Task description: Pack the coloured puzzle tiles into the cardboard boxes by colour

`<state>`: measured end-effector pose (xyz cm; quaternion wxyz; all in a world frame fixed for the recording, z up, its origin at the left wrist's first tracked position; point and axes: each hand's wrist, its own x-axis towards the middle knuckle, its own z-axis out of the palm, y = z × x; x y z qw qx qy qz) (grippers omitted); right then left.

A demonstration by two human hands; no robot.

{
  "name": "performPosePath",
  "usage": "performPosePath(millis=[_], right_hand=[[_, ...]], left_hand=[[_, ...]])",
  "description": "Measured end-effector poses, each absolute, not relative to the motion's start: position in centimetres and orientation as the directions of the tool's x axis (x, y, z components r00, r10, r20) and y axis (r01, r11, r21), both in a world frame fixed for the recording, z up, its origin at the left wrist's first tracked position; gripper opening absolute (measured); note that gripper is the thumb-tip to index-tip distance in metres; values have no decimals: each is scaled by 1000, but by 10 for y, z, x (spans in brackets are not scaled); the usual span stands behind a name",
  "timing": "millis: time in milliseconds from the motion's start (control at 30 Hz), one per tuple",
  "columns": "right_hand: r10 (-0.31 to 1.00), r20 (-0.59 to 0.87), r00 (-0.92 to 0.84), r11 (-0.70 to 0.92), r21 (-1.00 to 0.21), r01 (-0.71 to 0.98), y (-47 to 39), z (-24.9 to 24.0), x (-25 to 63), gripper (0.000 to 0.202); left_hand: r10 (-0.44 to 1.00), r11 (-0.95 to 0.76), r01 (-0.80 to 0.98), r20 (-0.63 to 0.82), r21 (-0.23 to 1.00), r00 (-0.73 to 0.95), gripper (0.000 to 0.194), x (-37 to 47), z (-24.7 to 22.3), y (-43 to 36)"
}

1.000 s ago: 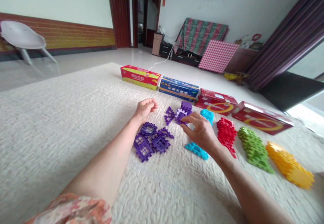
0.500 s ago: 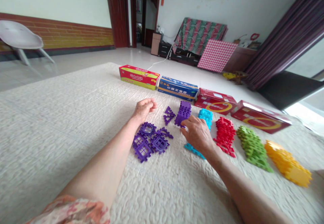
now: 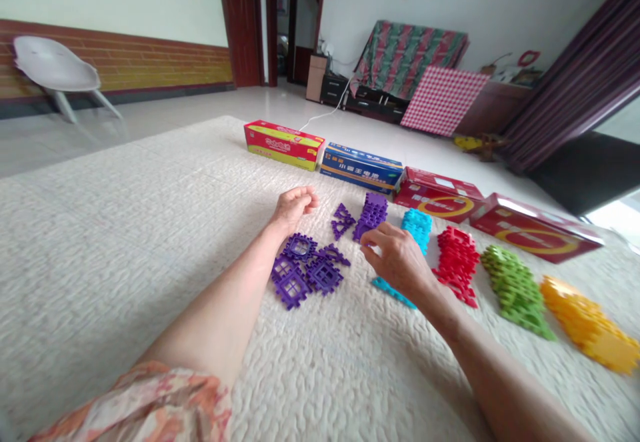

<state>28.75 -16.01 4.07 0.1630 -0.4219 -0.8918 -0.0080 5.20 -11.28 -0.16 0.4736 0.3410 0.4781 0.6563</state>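
My left hand (image 3: pixel 297 207) hovers over the quilted cover, its fingers curled together; whether anything is in them is hidden. Below it lie several loose purple lattice pieces (image 3: pixel 292 285), with small purple triangular pieces (image 3: pixel 343 221) to its right. My right hand (image 3: pixel 395 250) is at the near end of a purple stack (image 3: pixel 373 213), thumb and fingertips bent towards each other; anything between them is too small to tell. A light blue stack (image 3: pixel 417 227) is just beyond this hand, and a light blue piece (image 3: pixel 394 293) lies under its wrist.
Red (image 3: pixel 457 262), green (image 3: pixel 515 292) and yellow (image 3: pixel 590 322) stacks stretch to the right. A red-yellow box (image 3: pixel 284 146), a blue box (image 3: pixel 361 167) and two dark red boxes (image 3: pixel 439 195) stand in a row behind. A white chair (image 3: pixel 57 65) stands far left.
The view has shifted, so the scene sits a little further right and higher. Both hands keep nearly the same places beside the purple pieces, and no piece has clearly moved.
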Motion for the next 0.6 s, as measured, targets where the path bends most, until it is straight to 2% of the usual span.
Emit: performPosePath(millis=[133,233,400,600], right_hand=[[590,253,-767,790,-378,483,-172,46,281,11],[483,185,-856,819,-442,367,-181,50,279,15],[438,139,-888,872,-308,381,-186,49,278,28],[403,145,-904,908,-191,374,-187,44,273,19]], left_hand=[[949,-103,-296,4,950,-315,22,52,-1,-114],[951,-107,-299,9,948,-310,21,52,-1,-114],[952,-105,-291,12,951,-305,23,52,-2,-113],[951,-101,-283,8,954,-310,23,52,-2,-113]])
